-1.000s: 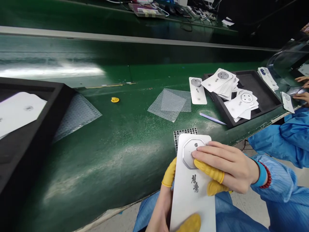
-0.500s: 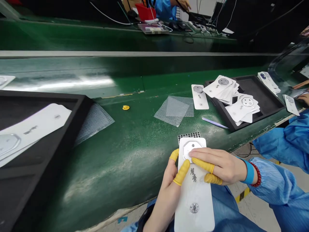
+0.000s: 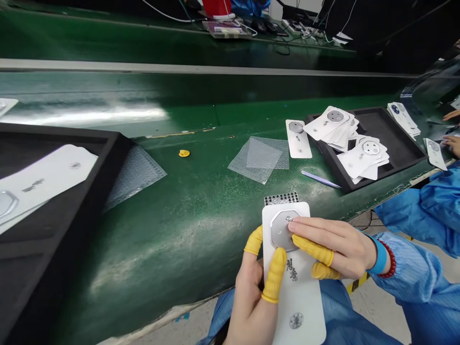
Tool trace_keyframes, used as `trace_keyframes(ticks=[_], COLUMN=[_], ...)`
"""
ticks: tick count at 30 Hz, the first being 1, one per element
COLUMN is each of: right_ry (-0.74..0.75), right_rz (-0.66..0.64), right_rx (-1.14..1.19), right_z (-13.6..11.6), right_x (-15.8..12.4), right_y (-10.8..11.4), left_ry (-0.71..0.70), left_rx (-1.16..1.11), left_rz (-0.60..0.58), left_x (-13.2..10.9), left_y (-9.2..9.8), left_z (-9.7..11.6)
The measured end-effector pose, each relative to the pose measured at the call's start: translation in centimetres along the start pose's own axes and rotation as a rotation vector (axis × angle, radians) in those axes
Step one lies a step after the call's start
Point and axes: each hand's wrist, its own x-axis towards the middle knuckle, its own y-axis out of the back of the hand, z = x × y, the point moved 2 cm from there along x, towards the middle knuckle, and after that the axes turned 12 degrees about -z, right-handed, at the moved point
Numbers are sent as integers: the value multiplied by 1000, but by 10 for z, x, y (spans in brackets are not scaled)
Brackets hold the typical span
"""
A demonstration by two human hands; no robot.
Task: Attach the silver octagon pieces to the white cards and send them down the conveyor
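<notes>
My left hand [image 3: 257, 278], with yellow finger cots on thumb and index finger, grips a white phone back cover [image 3: 302, 306] by its left side. The cover is tilted up towards me, its octagonal grey camera plate [image 3: 282, 232] at the top end. My right hand [image 3: 334, 247] comes in from the right. Its outstretched fingers rest on the plate's right part, and its thumb lies by the cover's right edge. Anything under those fingertips is hidden. Just beyond the cover lies a small sheet of black dots [image 3: 281, 198], partly covered.
A black tray [image 3: 398, 139] at right holds stacked covers [image 3: 362, 158]; purple tweezers [image 3: 321, 179] lie beside it. Clear textured sheets [image 3: 257, 158] and a loose yellow finger cot [image 3: 184, 153] lie on the green bench. Another black tray [image 3: 82, 191] stands at left. A co-worker's hand [image 3: 453, 143] shows far right.
The cover has come slightly closer and turned a little, its plate now looking greyer. My right fingers have shifted slightly right on the plate. The whole view has moved a little.
</notes>
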Motion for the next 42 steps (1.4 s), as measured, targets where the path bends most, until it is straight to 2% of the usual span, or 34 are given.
trace_keyframes(ticks=[3,7,10,18,21,23,25,27,29,31,34,42], right_ry=[23,23,56,108,104,-5,-221,-459,-597,-636,-626,-660], right_rz=[-27,-152,-199,-178,-129,-20,141,272,352,418,478,456], right_rx=[-50,-178,-213,-137,0,96,214,439,711,885,974,965], right_z=[-2,-7,-10,-5,-2,-2,-1,-1,-2,-3,0,2], right_x=[6,18,25,27,26,24,21,17,15,16,18,17], right_y=[8,21,28,28,26,25,22,14,4,-5,-10,-11], left_ry=[-12,-114,-163,-101,-89,-97,-110,-119,-109,-77,-31,-59], left_rx=[67,154,193,179,162,181,199,199,198,197,173,111], left_rz=[-1,-2,-52,-113,-11,64,90,97,98,83,27,12], left_x=[-1,-1,2,7,6,5,4,3,3,4,7,9], left_y=[0,5,9,12,9,7,4,2,2,4,8,9], left_z=[0,0,0,1,4,6,9,11,12,12,12,12])
